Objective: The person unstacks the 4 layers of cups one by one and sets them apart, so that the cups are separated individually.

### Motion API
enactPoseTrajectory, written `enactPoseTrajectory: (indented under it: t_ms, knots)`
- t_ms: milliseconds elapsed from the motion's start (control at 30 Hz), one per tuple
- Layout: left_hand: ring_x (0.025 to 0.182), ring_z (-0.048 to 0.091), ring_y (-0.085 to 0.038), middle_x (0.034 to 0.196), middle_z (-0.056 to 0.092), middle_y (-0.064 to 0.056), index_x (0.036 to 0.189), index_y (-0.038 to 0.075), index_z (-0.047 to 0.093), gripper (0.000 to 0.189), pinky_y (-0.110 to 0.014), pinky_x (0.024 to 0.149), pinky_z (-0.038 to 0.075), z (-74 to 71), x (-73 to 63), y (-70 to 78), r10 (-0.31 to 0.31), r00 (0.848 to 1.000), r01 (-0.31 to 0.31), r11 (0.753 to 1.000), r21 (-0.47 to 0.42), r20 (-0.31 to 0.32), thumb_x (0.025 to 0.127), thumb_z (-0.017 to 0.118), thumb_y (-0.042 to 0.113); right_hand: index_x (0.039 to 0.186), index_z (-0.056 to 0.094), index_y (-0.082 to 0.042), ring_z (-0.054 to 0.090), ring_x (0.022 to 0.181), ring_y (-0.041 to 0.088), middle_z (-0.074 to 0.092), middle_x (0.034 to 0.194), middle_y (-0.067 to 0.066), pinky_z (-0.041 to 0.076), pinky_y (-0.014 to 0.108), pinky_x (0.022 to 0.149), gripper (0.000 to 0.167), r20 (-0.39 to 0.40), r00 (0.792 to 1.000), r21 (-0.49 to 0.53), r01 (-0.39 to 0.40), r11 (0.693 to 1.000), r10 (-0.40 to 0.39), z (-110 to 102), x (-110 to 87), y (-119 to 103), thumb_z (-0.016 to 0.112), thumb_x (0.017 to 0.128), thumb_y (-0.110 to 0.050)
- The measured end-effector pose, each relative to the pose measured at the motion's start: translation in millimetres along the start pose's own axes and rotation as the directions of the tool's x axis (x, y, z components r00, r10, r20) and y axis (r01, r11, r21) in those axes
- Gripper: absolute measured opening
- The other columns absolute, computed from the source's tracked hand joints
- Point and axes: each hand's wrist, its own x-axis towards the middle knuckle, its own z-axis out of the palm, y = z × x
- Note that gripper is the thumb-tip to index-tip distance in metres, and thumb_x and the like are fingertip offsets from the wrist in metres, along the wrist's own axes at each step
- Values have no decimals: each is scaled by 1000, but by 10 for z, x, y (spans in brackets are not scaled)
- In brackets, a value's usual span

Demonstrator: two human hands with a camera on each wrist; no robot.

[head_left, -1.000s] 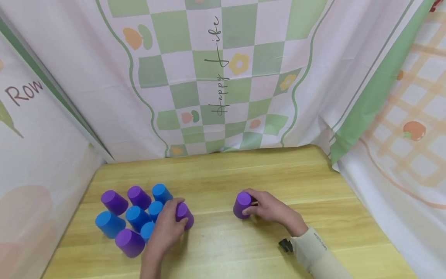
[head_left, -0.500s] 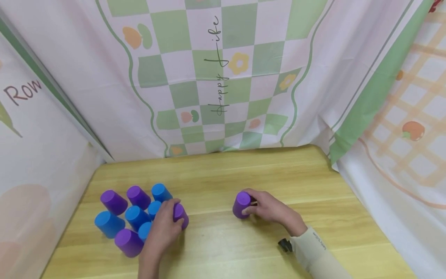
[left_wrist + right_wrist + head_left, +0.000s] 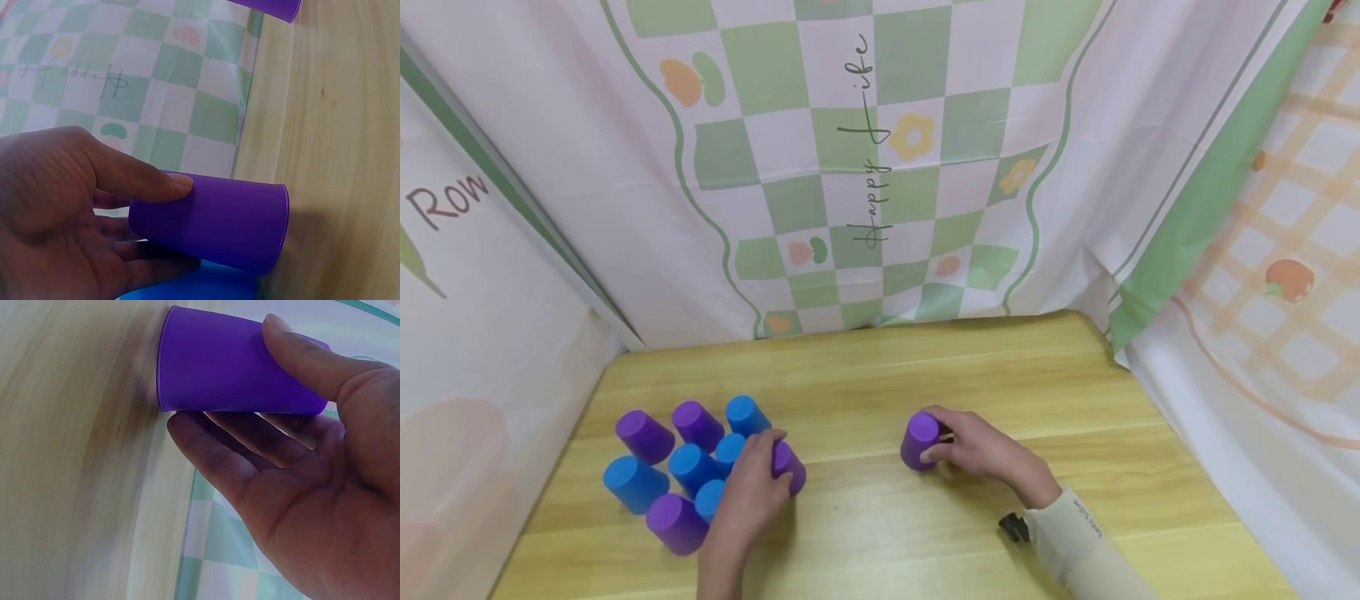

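My left hand (image 3: 751, 487) grips an upside-down purple cup (image 3: 788, 468) at the right side of a cluster of cups. In the left wrist view the thumb lies along that purple cup (image 3: 219, 219), with a blue cup (image 3: 194, 284) close behind it. Farther right, my right hand (image 3: 985, 450) holds another upside-down purple cup (image 3: 920, 442) standing on the table. The right wrist view has the thumb on one side of this purple cup (image 3: 231, 362) and the fingers on the other.
Several upturned cups stand at the left of the wooden table (image 3: 865, 542), among them a blue cup (image 3: 636, 483) and a purple cup (image 3: 677, 523). A checkered curtain (image 3: 880, 192) hangs along the back edge, with more cloth at both sides.
My left hand has shifted slightly left with its purple cup, closer to the blue cups. The right hand and its cup have stayed in place.
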Motion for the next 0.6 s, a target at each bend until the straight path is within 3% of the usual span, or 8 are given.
enactPoseTrajectory:
  t_ms: [600]
  knots:
    - [146,47,-45,159,47,-17,155,12,47,57,-68,115,44,25,4,15,43,999,-43,999,-2,-15,101,67,6,135,64,-14,69,120,32,72,126,8,57,54,106,40,-3,1000,2,0,1000,0,7,-2,10,76,97,-20]
